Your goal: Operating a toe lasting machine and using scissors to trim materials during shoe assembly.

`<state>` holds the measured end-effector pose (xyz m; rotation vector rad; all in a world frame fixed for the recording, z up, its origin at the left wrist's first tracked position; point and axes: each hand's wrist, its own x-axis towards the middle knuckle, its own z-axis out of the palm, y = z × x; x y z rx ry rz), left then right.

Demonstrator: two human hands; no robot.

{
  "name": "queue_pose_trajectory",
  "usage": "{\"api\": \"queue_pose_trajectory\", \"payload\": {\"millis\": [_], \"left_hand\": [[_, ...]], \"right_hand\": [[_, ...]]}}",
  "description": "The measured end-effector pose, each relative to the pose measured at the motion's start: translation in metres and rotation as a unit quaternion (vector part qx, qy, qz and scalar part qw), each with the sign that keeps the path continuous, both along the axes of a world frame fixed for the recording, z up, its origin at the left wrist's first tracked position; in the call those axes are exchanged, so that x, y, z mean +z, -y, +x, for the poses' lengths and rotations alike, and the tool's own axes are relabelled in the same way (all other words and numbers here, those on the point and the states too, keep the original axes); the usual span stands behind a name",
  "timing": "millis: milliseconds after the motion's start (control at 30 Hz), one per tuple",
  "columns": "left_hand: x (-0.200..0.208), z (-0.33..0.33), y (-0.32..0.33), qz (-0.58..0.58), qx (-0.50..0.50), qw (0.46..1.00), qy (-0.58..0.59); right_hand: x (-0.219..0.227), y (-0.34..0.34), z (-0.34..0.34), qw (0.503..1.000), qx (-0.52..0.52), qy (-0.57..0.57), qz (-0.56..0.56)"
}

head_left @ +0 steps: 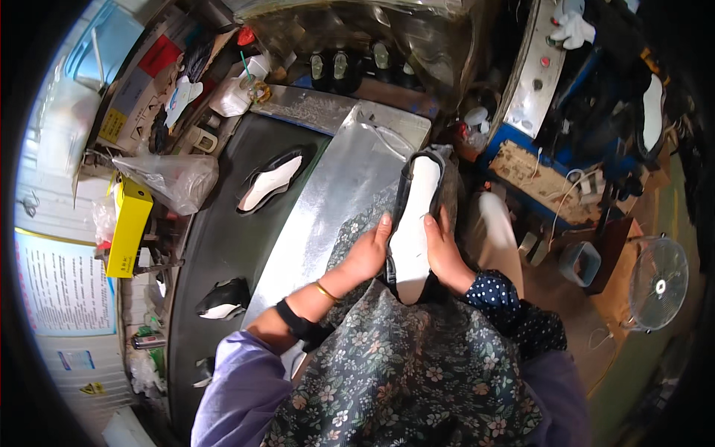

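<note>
A black shoe upper [415, 223] with a white sole board on its underside is held up in front of my floral apron. My left hand [368, 252] grips its left edge, the thumb lying along the side. On the opposite edge my right hand [445, 255] is closed, its thumb pressing on the white board. The fingers beneath the shoe are partly hidden. To the left, a similar shoe upper [272, 181] lies white side up on the dark conveyor belt [223, 246], and another black upper [223, 299] sits nearer to me.
A bare metal ledge [309, 201] runs between me and the belt. Black shoes [341, 65] stand at the back. On the right are a blue-framed machine [532, 179], a plastic tub [579, 264] and a round fan [658, 286]. A yellow box [129, 229] stands far left.
</note>
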<state>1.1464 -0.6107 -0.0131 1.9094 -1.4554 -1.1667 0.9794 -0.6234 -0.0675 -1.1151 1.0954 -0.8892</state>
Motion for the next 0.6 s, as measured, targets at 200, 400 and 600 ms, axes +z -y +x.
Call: {"api": "queue_pose_trajectory", "payload": {"millis": [200,400,600], "left_hand": [[-0.003,-0.01,-0.005,-0.142,-0.183,0.889,0.395],[-0.01,-0.012,-0.057,-0.019,-0.118,0.988,-0.102],[-0.012,0.018,-0.032,0.153,0.085,0.842,-0.51]], "right_hand": [[0.001,-0.007,0.0,0.994,-0.032,-0.092,-0.047],[-0.002,-0.018,-0.01,0.999,-0.021,-0.003,-0.024],[0.055,0.062,-0.08,0.968,0.13,-0.185,-0.109]]}}
